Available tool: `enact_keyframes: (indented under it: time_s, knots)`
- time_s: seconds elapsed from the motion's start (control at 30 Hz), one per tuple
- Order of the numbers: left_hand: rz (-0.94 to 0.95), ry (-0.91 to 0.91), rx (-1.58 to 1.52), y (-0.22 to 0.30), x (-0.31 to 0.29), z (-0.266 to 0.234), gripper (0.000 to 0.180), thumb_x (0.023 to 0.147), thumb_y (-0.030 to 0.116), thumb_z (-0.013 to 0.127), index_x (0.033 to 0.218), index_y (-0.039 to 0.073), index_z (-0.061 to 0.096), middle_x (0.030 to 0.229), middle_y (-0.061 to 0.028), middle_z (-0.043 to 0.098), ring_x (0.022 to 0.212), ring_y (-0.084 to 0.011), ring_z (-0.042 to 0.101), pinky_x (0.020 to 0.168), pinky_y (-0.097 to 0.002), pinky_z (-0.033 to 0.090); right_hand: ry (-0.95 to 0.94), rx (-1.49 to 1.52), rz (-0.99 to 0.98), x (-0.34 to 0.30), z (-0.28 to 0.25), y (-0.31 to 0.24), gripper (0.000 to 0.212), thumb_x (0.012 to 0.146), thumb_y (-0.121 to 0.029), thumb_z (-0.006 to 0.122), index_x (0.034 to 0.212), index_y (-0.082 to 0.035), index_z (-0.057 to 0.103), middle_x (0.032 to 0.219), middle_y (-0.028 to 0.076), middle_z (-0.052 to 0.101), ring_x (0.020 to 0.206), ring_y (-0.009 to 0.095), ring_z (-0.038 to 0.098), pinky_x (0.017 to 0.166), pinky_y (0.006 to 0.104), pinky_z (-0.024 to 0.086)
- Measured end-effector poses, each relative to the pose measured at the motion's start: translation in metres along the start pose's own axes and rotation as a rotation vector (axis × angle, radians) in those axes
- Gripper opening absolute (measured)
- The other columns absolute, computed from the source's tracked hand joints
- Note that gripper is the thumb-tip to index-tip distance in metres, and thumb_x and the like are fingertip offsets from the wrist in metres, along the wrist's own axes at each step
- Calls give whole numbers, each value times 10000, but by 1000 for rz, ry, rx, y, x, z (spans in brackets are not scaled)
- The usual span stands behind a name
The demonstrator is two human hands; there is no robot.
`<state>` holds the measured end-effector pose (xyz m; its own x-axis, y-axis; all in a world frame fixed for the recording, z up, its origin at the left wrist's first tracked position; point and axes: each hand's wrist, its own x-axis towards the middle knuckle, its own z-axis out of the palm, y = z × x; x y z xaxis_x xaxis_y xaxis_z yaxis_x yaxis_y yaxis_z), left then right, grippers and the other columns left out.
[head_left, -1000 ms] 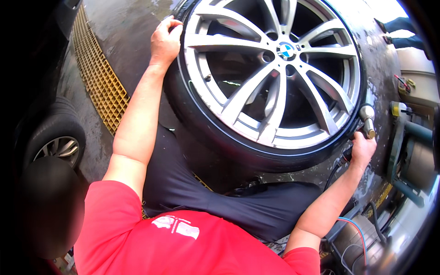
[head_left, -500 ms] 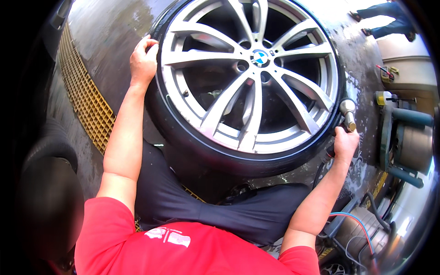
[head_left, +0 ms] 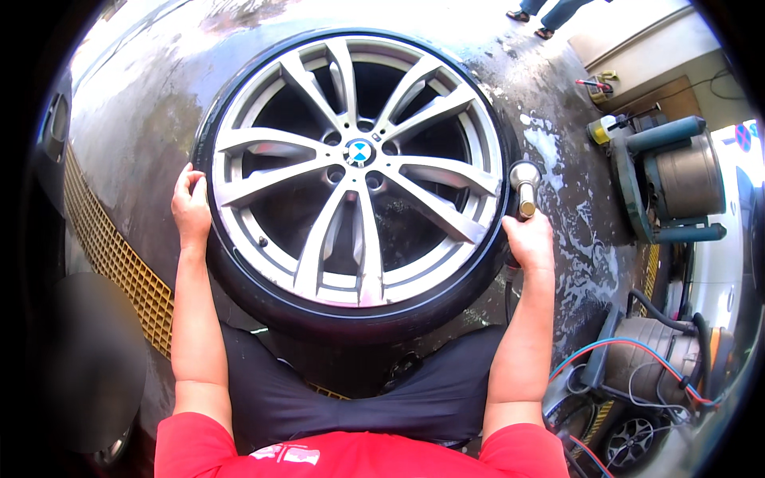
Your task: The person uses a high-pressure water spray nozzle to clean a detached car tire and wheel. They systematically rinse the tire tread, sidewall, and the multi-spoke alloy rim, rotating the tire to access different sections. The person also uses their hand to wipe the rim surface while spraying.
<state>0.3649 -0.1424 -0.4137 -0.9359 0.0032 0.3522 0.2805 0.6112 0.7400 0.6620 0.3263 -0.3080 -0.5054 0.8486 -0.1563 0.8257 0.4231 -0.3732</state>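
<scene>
Your right hand (head_left: 531, 241) is clenched around the handle end of a power tool (head_left: 525, 185), thumb and fingers wrapped round it. The tool's rounded silver head and brass-coloured tip stand clear of your fist, just beside the tyre's right edge; whether the tool touches the rubber cannot be told. Your left hand (head_left: 191, 209) is at the opposite edge, fingers partly curled and thumb raised a little, right up against the tyre (head_left: 351, 323). How firmly it grasps, you cannot tell from here, since part of the fingers is hidden.

The wheel (head_left: 351, 182) is in front of you, between your two hands and beyond your knees, its silver spoked face turned toward you. At its hub sits a round emblem (head_left: 358, 153) in blue and white with a dark ring. A tiny badge (head_left: 376, 138) near the hub is too small to read. Your red shirt (head_left: 358, 458) carries a white print (head_left: 285, 454), cut up by folds. At the far right is a round sign (head_left: 743, 137) in red and blue.

To your left, yellow grating (head_left: 119, 251) runs along the wet floor (head_left: 151, 175); to your right stands a machine with a metal drum (head_left: 687, 183).
</scene>
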Motion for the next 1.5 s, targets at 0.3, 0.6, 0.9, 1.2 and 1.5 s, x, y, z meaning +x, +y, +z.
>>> enact_keyframes:
  time_s: [0.3, 0.6, 0.9, 1.2, 1.5]
  knots:
    - [-1, 21, 20, 7, -2, -2, 83, 889, 70, 633, 949, 17, 656, 1316, -194, 614, 1163, -324, 613, 985, -379, 465, 35, 0, 24, -4, -2, -7, 355, 774, -231, 613, 1021, 22, 647, 1011, 275, 681, 1021, 429, 641, 911, 468, 495]
    - [-7, 43, 42, 16, -5, -3, 85, 877, 85, 642, 937, 33, 672, 1313, -189, 612, 1201, -344, 589, 1008, -389, 451, 55, -26, -12, -7, 3, -9, 352, 784, -240, 612, 1012, 28, 612, 988, 287, 675, 998, 452, 637, 891, 497, 491]
    - [15, 53, 52, 22, -6, -4, 80, 869, 78, 644, 929, 28, 663, 1301, -229, 603, 1215, -370, 572, 1020, -411, 441, 115, -179, -14, -15, 19, -24, 343, 834, -157, 598, 1111, 38, 544, 1074, 276, 634, 1037, 453, 606, 922, 521, 460]
    - [-29, 87, 13, 20, -4, -2, 81, 873, 77, 628, 929, 21, 645, 1284, -231, 609, 1223, -354, 572, 1017, -405, 442, 335, -361, -41, 21, 54, -13, 393, 925, -172, 579, 1220, 39, 430, 1168, 288, 558, 1059, 457, 595, 915, 516, 482]
    - [-291, 198, -50, 6, 5, 2, 266, 963, 161, 581, 1177, 5, 564, 1170, -219, 643, 1132, -365, 604, 977, -418, 463, 436, -497, -43, 18, 62, -31, 621, 955, -251, 591, 1437, 57, 348, 1338, 275, 509, 1182, 416, 564, 969, 459, 483]
